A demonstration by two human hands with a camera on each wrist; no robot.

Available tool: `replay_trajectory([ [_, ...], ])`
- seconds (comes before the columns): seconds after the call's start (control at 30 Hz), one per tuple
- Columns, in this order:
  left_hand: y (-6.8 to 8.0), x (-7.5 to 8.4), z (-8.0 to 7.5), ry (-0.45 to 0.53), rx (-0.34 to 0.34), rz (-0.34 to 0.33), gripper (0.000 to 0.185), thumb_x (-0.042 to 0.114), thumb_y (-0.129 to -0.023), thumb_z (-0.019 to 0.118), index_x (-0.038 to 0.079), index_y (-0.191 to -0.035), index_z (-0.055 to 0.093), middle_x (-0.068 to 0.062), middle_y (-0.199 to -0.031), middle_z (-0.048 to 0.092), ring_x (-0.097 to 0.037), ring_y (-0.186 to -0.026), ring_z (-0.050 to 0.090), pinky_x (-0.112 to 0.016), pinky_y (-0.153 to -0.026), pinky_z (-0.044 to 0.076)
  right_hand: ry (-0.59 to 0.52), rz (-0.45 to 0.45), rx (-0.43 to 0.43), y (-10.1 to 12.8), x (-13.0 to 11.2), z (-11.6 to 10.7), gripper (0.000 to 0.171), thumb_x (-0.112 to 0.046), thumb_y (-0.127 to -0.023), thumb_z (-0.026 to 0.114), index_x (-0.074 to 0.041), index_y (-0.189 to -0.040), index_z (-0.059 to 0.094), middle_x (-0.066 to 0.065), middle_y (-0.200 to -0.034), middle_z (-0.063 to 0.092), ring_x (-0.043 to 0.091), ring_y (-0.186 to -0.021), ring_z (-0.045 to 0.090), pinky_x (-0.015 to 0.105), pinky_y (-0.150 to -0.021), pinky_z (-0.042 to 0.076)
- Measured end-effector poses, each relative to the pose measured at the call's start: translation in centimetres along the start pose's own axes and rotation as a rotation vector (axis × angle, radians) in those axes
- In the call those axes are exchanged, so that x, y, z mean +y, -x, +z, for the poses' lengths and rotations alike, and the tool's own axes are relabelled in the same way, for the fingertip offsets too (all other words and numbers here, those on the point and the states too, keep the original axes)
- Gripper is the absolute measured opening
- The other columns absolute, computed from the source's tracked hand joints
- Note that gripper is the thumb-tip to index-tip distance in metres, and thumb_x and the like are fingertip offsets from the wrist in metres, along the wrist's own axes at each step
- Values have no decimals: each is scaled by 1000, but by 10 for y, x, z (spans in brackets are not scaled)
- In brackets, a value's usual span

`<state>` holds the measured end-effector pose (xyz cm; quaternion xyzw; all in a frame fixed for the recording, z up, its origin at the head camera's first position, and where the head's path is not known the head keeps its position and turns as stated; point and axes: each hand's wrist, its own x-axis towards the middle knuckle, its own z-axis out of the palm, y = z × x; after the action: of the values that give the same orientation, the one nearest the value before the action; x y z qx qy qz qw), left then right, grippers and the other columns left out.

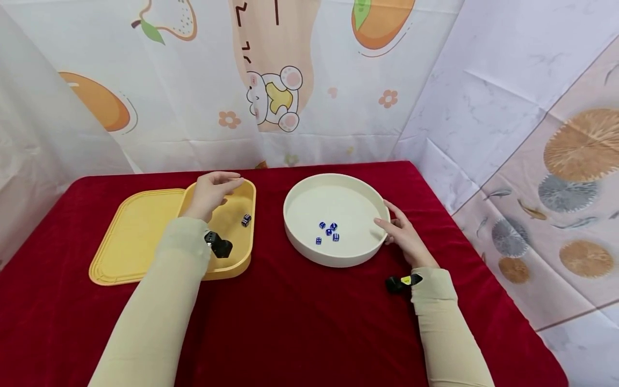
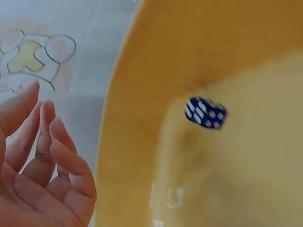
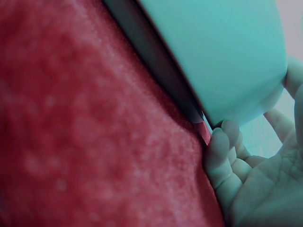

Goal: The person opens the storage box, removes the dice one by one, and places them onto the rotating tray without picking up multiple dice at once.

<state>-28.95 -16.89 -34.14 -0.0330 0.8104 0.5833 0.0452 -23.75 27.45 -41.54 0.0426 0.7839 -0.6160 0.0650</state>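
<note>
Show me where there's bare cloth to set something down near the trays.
Widest bare stretch: the red tablecloth along the near edge, between the two sleeves. A narrower strip runs between the yellow tray and the round white tray. Crowded: right hand against the white tray's rim, left hand over the yellow tray, blue dice clustered inside.

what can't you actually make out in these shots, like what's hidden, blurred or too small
- Pips on the four blue dice in the white round tray: too small in the head view.
- Top face of the single die in the yellow box: motion-blurred in the left wrist view.
- Inside of the white tray: the right wrist view shows only its outer wall.
- Right hand: its palm is turned away in the head view and cut off by the frame edge in the right wrist view.
- Left hand: it hides the box's far corner.
</note>
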Motion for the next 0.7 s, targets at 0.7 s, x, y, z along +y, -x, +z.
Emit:
replay_trajectory([
  [0.7,-3,-28,-5,-185,-253,-119,52,31,-95,68,3,-136,56,8,-105,65,-18,-94,55,-24,-71,47,-10,9,3,0,1,1,74,-31,-96,65,-29,-158,24,7,-104,52,6,-62,56,22,-64,50],
])
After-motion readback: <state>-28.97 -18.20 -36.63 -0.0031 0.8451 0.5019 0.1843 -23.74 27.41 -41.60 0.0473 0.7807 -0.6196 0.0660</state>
